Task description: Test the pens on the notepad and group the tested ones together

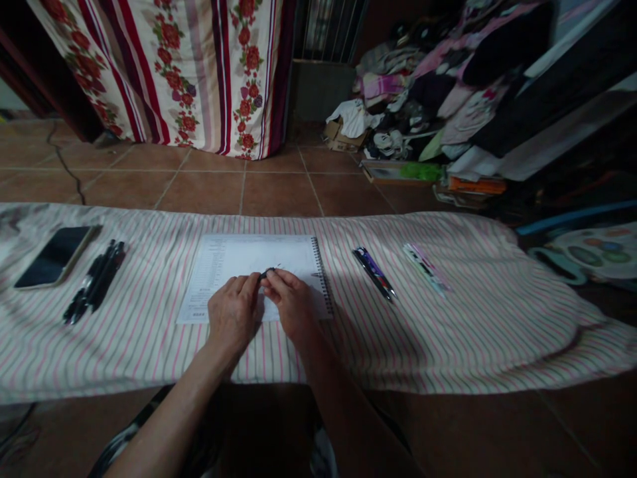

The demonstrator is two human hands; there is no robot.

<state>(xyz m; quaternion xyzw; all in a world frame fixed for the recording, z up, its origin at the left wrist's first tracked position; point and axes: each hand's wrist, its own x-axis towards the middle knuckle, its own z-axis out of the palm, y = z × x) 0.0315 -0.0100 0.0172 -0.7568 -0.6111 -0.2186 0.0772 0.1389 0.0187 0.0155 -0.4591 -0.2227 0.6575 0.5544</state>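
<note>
Over a spiral notebook [202, 265], my left hand [233, 307] and my right hand [292, 299] meet, fingers pinched. Between their fingertips is a short black piece [266, 273] that looks like part of a pen; most of it is hidden. Tiny dark bits lie on the page just beyond the fingers, too small to name. The notebook lies flat, with its wire binding on the right and print down its left side. Near that binding, a small dark, thin piece [315, 275] rests on the page.
A striped cloth [149, 352] covers the work surface. To the left lie a phone [54, 257] and several black pens [95, 282]. Right of the notebook are dark pens [374, 273] and pastel pens [426, 268]. Beyond are a floral curtain [204, 73] and piled clothes [428, 93].
</note>
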